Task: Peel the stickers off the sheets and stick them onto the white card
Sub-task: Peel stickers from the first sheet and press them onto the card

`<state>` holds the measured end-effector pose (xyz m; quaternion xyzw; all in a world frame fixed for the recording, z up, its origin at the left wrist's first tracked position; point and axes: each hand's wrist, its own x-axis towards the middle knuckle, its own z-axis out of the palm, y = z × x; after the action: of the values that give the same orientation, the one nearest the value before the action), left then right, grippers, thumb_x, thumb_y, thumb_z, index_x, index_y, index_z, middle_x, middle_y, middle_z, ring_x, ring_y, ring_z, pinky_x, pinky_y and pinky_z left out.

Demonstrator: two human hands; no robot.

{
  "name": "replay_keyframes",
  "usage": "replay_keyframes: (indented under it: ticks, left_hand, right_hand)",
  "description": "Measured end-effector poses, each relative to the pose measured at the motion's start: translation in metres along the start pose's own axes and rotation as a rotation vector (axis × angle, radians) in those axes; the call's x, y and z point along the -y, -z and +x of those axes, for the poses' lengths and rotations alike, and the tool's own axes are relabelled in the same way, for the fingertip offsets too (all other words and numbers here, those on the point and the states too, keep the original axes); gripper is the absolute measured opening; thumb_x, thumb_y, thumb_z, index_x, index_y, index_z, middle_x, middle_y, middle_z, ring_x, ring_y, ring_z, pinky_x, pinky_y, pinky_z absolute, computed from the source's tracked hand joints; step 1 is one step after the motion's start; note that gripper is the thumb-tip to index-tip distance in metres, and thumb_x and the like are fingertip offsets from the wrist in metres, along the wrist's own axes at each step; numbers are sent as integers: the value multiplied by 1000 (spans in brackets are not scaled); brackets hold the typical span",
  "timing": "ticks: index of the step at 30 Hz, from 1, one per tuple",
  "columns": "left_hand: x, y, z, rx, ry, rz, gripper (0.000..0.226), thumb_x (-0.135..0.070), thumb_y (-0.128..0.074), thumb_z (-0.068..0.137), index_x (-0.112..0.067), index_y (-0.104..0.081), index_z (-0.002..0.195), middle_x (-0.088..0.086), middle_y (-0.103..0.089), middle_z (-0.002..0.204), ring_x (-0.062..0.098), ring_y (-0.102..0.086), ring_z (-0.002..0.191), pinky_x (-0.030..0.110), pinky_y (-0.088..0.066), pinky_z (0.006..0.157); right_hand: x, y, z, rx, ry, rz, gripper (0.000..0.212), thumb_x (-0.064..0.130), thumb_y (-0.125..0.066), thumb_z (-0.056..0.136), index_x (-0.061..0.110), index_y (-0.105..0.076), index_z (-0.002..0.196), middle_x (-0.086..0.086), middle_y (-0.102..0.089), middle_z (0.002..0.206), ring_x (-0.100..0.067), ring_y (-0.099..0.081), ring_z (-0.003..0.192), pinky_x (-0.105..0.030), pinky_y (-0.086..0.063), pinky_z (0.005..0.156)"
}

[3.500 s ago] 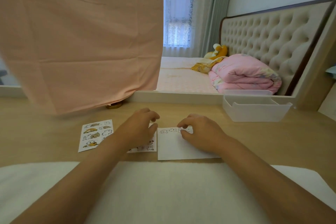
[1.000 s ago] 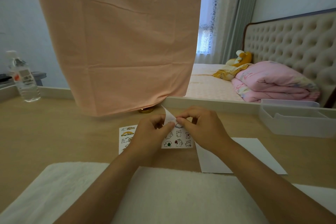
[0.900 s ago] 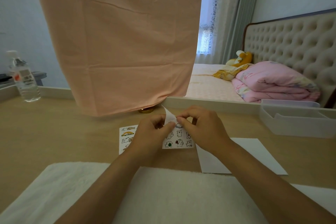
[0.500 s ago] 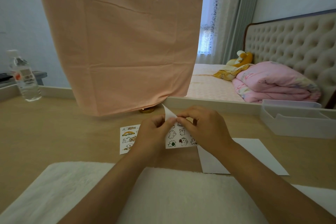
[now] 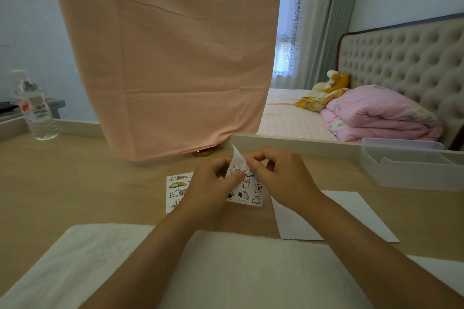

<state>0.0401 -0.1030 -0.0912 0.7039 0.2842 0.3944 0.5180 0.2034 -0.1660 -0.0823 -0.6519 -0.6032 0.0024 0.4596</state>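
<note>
Pinching one sticker sheet (image 5: 247, 189), left hand (image 5: 209, 189) and right hand (image 5: 283, 180) hold it beside the white card (image 5: 351, 216).

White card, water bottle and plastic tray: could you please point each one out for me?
white card (image 5: 359, 206), head view, bare right part.
water bottle (image 5: 35, 108), head view, on its label.
plastic tray (image 5: 411, 178), head view, front wall.

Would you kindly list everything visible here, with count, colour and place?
flat sticker sheet: one, white with animals, on table
held sticker sheet: one, white with animals, lifted, corner bent up
white card: one, white, table, right side
cloth: one, pink, hanging behind
bottle: one, clear, table's far left
tray: one, clear, table's far right
towel: one, white, table's near edge
quilt: one, pink, on bed
hands: two; left hand and right hand both pinch the held sticker sheet
</note>
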Motion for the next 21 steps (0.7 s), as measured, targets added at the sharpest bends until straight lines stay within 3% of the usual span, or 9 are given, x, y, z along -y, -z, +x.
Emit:
replay_keyframes:
  ticks: [6, 11, 16, 21]
  left_hand:
    - [0, -2, 0, -1, -39, -17, 22, -9, -68, 92, -28, -71, 102, -3, -77, 96, 15, -75, 88, 37, -62, 77]
    - [0, -4, 0, -13, -36, -49, 27, -6, -66, 92, -30, -67, 103, -6, -77, 95, 12, -75, 86, 27, -61, 69]
    - [4, -4, 3, -37, -34, -10, 30, -6, -66, 92, -34, -64, 103, -2, -74, 101, 13, -74, 87, 33, -62, 73]
    - [6, -2, 4, -33, -18, -10, 31, -6, -64, 92, -34, -63, 105, -5, -75, 99, 12, -74, 88, 34, -62, 75]
  right_hand:
    - [5, -2, -2, -37, -32, 6, 10, 32, -65, 94, 28, -73, 91, 15, -69, 85, -2, -64, 66, -29, -58, 59]
    - [12, -4, 2, -45, -216, 168, 13, 24, -67, 91, 24, -75, 81, 8, -72, 75, -6, -70, 66, -30, -58, 58]
    - [20, 0, 2, 30, -473, 461, 22, 17, -63, 94, 9, -71, 75, 0, -68, 69, -3, -53, 42, -18, -39, 44]
    - [18, 4, 4, 91, -568, 512, 18, 19, -63, 94, 8, -70, 81, 3, -67, 68, -12, -46, 45, -22, -30, 44]
